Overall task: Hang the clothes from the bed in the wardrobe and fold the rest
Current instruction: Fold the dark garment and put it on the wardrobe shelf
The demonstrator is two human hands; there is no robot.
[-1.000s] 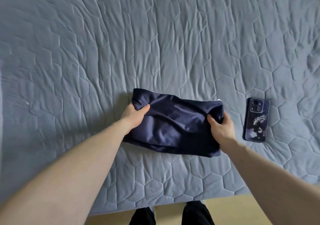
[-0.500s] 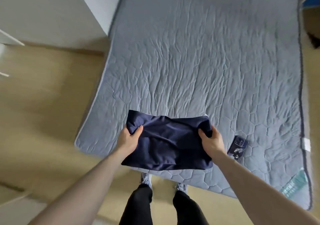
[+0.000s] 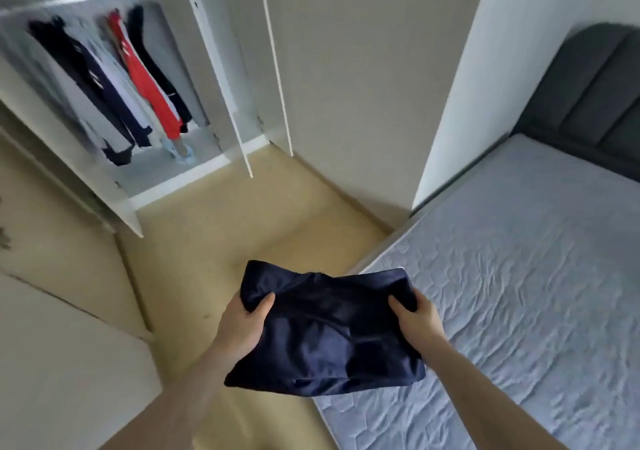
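A folded navy garment [image 3: 325, 331] is held in the air between both hands, over the floor beside the bed corner. My left hand [image 3: 242, 325] grips its left edge, thumb on top. My right hand [image 3: 417, 321] grips its right edge the same way. The bed [image 3: 519, 293] with its grey quilted cover lies to the right, bare of clothes in the part I see. The open wardrobe [image 3: 114, 78] stands at the upper left, with several dark, white and red clothes hanging on its rail.
White wardrobe doors [image 3: 221, 68] stand open towards the room. A dark padded headboard [image 3: 588, 92] closes the bed's far end against a white wall. Beige floor [image 3: 242, 227] stretches between me and the wardrobe. A pale cabinet front [image 3: 62, 363] is close on my left.
The garment has been lifted off the bed in both hands. My view has swung left from the bed to the wardrobe; the phone on the bed has left the view.
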